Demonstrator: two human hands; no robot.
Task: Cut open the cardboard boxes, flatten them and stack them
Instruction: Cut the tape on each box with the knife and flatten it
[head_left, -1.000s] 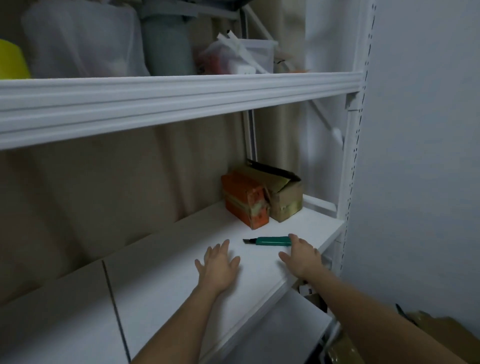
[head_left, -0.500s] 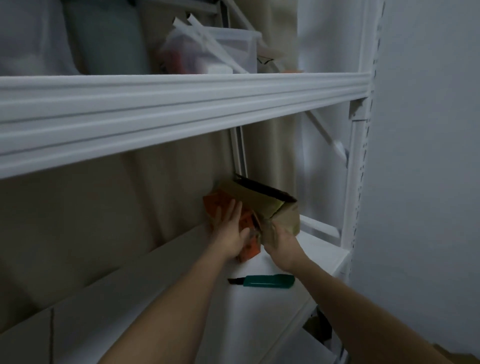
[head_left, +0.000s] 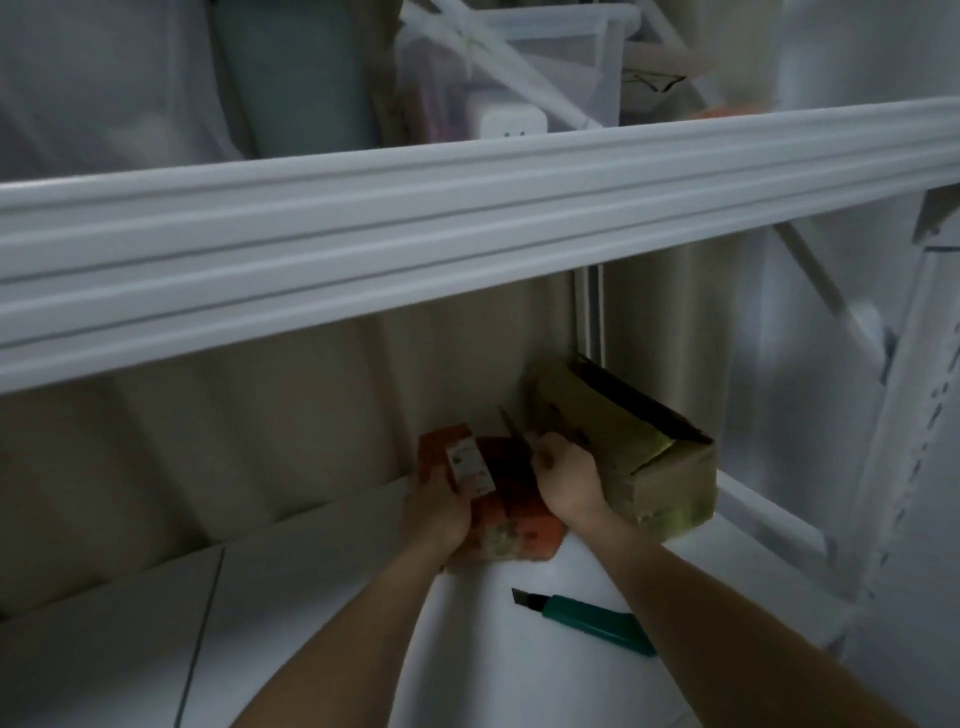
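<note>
Both hands grip the orange box (head_left: 511, 514) on the shelf (head_left: 311, 649), left hand (head_left: 434, 506) and right hand (head_left: 569, 480) at its sides, beside the brown box (head_left: 660, 478), green knife (head_left: 587, 618) lying nearby.

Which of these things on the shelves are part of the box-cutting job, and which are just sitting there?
Part of the job:
- orange box, held by the left hand and right hand
- brown box
- green knife on the shelf

Just lying about:
- clear plastic bin on the upper shelf
- grey-green container
</note>
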